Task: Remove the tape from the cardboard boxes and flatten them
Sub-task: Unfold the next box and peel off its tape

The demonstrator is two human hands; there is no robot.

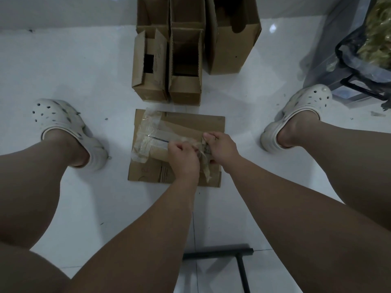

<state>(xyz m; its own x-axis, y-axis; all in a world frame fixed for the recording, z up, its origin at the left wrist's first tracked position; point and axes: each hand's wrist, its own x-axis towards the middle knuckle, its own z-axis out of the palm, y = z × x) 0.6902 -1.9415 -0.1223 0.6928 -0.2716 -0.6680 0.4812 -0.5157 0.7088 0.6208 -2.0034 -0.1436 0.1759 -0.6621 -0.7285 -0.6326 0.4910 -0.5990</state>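
A brown cardboard box (186,125) lies on the white floor between my feet, with clear tape (148,132) stuck in strips across its top and left side. My left hand (184,159) is closed on a loose, crumpled strand of tape (204,163) at the box's right part. My right hand (221,148) presses down on the box beside it, fingers curled at the tape's edge. Behind the box stand several opened cardboard boxes (186,66) in a row.
My two feet in white clogs (63,127) (296,115) flank the box. A clear plastic bin with a bag of greenery (364,51) sits at the far right. A black metal stool leg (232,254) crosses the floor near me.
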